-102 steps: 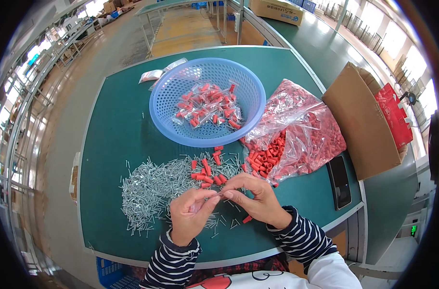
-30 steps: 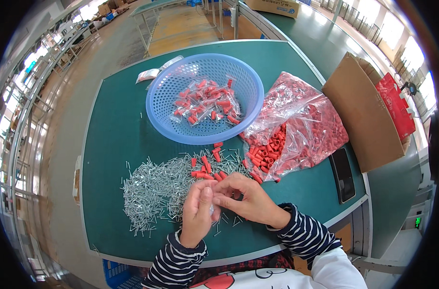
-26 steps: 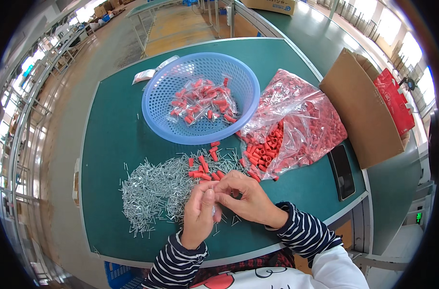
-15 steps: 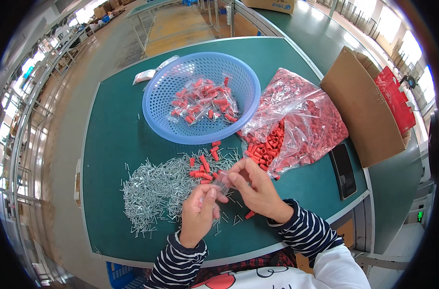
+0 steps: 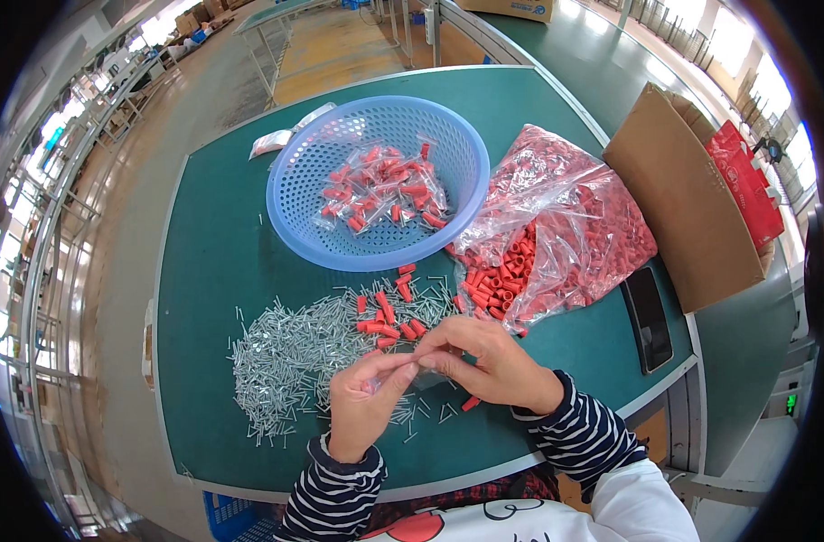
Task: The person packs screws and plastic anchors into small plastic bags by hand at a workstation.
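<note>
Near the front of the table my left hand (image 5: 367, 397) and my right hand (image 5: 491, 363) meet, thumbs and fingertips pinched together. Between them is a small clear plastic bag (image 5: 430, 378), mostly hidden by the fingers; what it contains I cannot make out. To the left of my hands spreads a heap of silver screws (image 5: 285, 366). Several loose red plastic sleeves (image 5: 384, 307) lie on the heap's right part, just beyond my fingers. One more red sleeve (image 5: 470, 403) rests under my right wrist.
Behind the heap, a blue perforated basket (image 5: 290, 212) holds small filled bags of red parts (image 5: 389, 185). A large clear sack of red sleeves (image 5: 579, 230) lies open to its right. Farther right are a black phone (image 5: 647, 321) and a cardboard box (image 5: 674, 199).
My hands have drawn together over the small bag, the left one's fingers straightening towards the right. The bag has sunk lower behind the fingers.
</note>
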`<state>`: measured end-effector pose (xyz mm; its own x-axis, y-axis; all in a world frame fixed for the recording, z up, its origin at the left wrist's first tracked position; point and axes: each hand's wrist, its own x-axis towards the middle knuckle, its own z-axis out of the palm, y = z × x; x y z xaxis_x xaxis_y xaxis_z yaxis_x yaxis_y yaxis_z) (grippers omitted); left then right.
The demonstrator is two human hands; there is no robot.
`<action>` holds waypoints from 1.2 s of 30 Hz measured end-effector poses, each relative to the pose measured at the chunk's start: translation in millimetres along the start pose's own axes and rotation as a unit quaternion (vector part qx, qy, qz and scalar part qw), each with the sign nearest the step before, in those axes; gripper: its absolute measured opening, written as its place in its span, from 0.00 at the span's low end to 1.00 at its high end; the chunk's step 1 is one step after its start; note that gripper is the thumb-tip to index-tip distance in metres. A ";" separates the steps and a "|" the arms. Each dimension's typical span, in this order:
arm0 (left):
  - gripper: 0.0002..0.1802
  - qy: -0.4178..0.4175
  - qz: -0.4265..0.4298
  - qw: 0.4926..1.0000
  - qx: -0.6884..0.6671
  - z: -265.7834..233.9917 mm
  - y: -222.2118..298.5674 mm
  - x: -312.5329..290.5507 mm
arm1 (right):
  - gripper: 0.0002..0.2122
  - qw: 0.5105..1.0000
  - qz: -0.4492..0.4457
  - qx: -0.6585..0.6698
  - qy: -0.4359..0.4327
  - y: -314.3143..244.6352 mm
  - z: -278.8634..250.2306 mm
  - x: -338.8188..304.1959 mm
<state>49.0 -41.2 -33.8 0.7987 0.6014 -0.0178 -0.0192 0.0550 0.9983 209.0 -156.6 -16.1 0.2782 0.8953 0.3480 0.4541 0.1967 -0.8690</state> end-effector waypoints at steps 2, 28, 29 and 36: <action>0.09 0.002 -0.016 1.000 0.011 -0.5 1.1 0.5 | 0.06 0.999 0.027 0.020 0.014 -0.5 1.2 -1.2; 0.13 0.065 0.306 0.913 0.261 -1.9 -13.6 1.2 | 0.07 0.993 0.080 0.088 -0.009 -7.9 1.9 -6.0; 0.13 0.053 0.307 0.912 0.268 -2.5 -14.3 0.3 | 0.07 0.992 0.088 0.088 -0.015 -9.1 2.7 -5.9; 0.15 0.042 0.308 0.901 0.303 2.6 -10.6 0.4 | 0.05 0.996 0.087 0.023 -0.002 -11.2 5.9 -7.8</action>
<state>51.1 -43.6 -44.3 0.7006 0.4281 0.5709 -0.0914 -0.7396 0.6668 196.7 -163.5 -11.2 0.3460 0.9190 0.1891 0.3607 0.0557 -0.9310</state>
